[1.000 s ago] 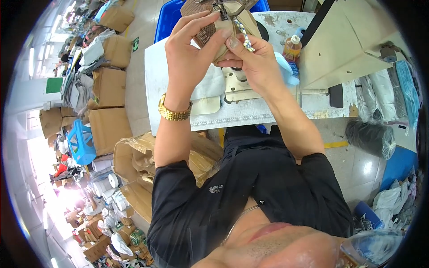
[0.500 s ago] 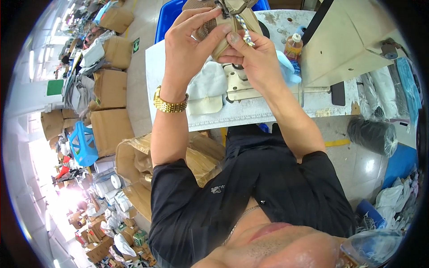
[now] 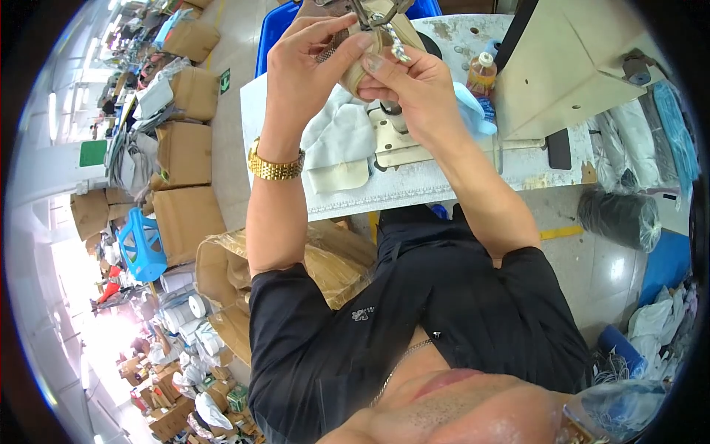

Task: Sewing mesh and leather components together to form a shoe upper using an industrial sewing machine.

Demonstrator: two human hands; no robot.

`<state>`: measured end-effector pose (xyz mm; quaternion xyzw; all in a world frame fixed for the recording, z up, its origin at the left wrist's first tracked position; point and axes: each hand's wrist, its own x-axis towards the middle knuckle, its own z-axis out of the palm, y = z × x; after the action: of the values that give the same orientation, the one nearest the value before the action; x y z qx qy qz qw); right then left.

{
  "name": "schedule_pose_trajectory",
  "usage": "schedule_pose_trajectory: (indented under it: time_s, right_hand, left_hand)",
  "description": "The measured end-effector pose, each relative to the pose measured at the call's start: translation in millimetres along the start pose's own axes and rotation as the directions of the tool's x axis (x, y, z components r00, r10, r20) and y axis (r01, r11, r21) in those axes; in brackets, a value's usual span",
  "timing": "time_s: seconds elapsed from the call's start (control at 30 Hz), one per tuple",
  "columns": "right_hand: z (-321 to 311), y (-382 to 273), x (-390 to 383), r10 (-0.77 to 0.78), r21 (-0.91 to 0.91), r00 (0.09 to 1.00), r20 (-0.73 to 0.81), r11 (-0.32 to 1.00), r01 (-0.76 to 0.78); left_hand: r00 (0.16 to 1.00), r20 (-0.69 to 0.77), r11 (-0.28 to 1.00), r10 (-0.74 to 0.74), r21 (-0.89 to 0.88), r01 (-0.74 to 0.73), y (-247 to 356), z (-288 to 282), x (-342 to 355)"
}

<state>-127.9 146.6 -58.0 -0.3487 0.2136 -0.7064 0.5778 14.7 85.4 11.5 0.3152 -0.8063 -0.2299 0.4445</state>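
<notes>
A beige stitched piece with brown mesh (image 3: 364,74), perhaps a shoe upper, sits at the top of the view under the presser foot (image 3: 364,16) of a sewing machine (image 3: 573,70). My left hand (image 3: 307,63) pinches its left edge between thumb and fingers. From the right, my right hand (image 3: 421,92) grips the near edge, thumb on top and fingers curled beneath. A patterned white cord (image 3: 398,46) dangles over the piece beside my right thumb. The far end of the piece is cut off by the frame.
Grey-white cloth pieces (image 3: 339,137) lie on the white worktable (image 3: 285,159). Right of my hands are a light blue item (image 3: 473,111), a capped bottle (image 3: 482,74) and a flat black object (image 3: 560,152). A blue crate (image 3: 275,37) stands behind; a large carton (image 3: 229,285) is below left.
Both hands have shifted slightly left along with the beige piece, which now sits a little higher and more turned. The grip of each hand stays about the same.
</notes>
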Motion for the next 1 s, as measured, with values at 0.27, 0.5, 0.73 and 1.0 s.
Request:
schedule_pose_trajectory:
  time_s: [0.27, 0.5, 0.73, 1.0]
  right_hand:
    - [-3, -1, 5, -0.029, -0.079, 0.999, -0.013, 0.997, 0.028]
    - [4, -3, 2, -0.020, -0.124, 1.000, 0.002, 0.992, 0.020]
    - [4, -4, 4, -0.053, -0.210, 0.998, -0.045, 0.977, 0.043]
    - [2, -5, 4, -0.032, -0.175, 0.999, -0.026, 0.984, 0.027]
  left_hand:
    - [0.998, 0.050, 0.995, -0.035, 0.098, 0.030, -1, -4, 3]
    - [0.999, 0.048, 0.999, -0.019, 0.040, 0.017, -4, -7, 2]
    - [0.999, 0.033, 0.989, 0.008, 0.149, -0.013, -4, -7, 1]
    - [0.999, 0.013, 0.988, 0.036, 0.150, -0.037, 0, -6, 0]
